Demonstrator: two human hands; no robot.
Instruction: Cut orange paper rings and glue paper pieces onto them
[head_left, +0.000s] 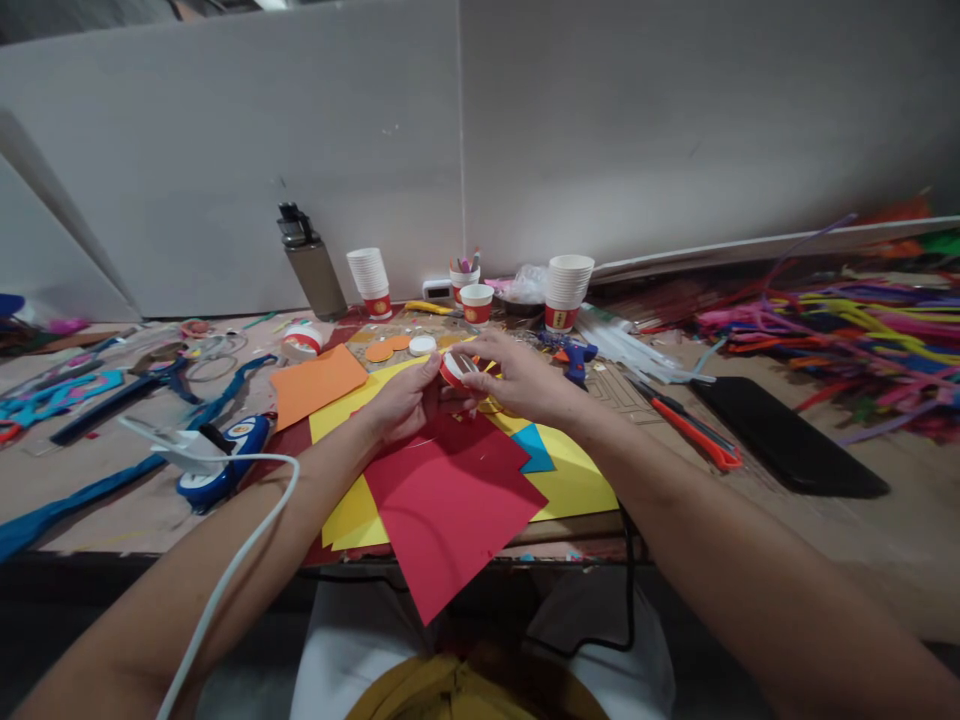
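Observation:
A small red-and-white cup piece (pixel 459 368) is held between my two hands above the coloured paper. My left hand (pixel 409 400) is closed around its left side. My right hand (pixel 517 375) grips it from the right, fingers bent over its top. Below them lies a red paper sheet (pixel 450 500), one corner hanging past the table's front edge. Yellow paper (pixel 581 480) spreads under it, with a blue scrap (pixel 534 448) on top. An orange sheet (pixel 319 385) lies left of my hands. Orange discs (pixel 380 351) and a white disc (pixel 422 345) sit just behind.
Stacked paper cups (pixel 568 290) and a bottle (pixel 315 265) stand at the back. A blue glue gun (pixel 576 358), orange cutter (pixel 694 430) and black phone (pixel 791 435) lie right, near pipe cleaners (pixel 862 340). A white cable (pixel 247 550) crosses my left forearm.

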